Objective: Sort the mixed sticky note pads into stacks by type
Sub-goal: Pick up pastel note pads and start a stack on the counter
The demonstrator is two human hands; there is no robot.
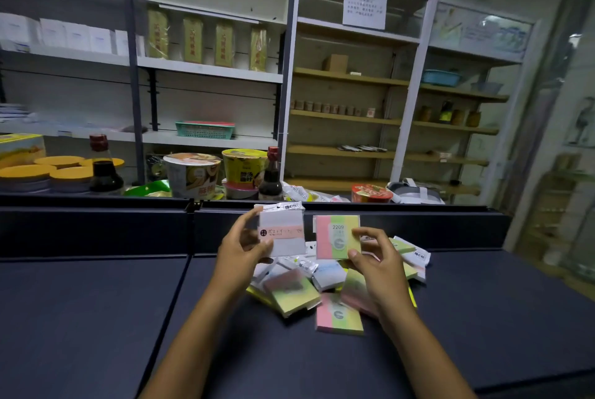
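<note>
My left hand (240,249) holds up a white wrapped pad with a pink band (282,231), thumb and fingers pinching its left side. My right hand (375,257) grips a pink, green and yellow striped pad (336,237) marked 2209, raised beside the white one. Below both lies a mixed pile of sticky note pads (322,282) on the dark table (96,318): a striped pad (338,318) at the front, a green-yellow one (294,297) left of it, and white wrapped packs (415,253) at the right.
Behind the table's raised back edge (128,205) stand instant noodle cups (193,174), two soy sauce bottles (104,166) and yellow-lidded tins (48,173). Shelving (354,76) fills the back wall. A seam (180,276) splits the table left of the pile.
</note>
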